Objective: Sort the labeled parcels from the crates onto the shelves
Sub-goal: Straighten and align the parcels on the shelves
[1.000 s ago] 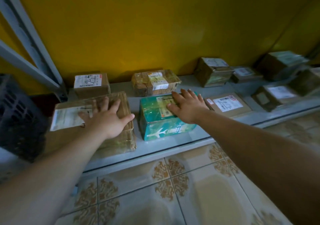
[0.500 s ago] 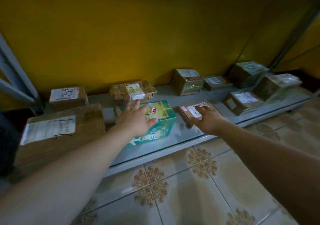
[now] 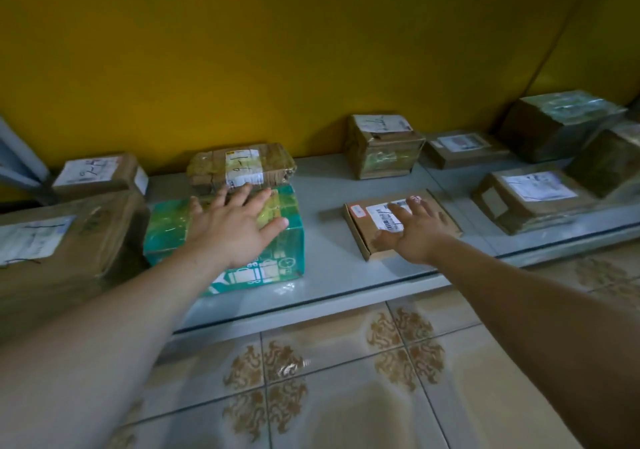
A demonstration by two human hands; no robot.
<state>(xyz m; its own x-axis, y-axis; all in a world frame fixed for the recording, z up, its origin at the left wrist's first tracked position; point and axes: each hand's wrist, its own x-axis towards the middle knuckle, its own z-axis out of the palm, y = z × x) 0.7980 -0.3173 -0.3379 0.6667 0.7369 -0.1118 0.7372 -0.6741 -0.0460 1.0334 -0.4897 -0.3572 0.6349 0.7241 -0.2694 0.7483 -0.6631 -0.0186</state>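
Left hand (image 3: 235,227), fingers spread, rests flat on green parcel (image 3: 173,237); right hand (image 3: 412,230), spread, presses flat brown parcel (image 3: 360,227) at 3 o'clock.

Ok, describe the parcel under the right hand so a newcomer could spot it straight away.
Find the low grey shelf along the yellow wall; near its front edge, right of the teal-green box, lies a flat brown cardboard parcel under the right hand. It is the thinnest in the front row, with a white barcode label and a small red-edged sticker on top.
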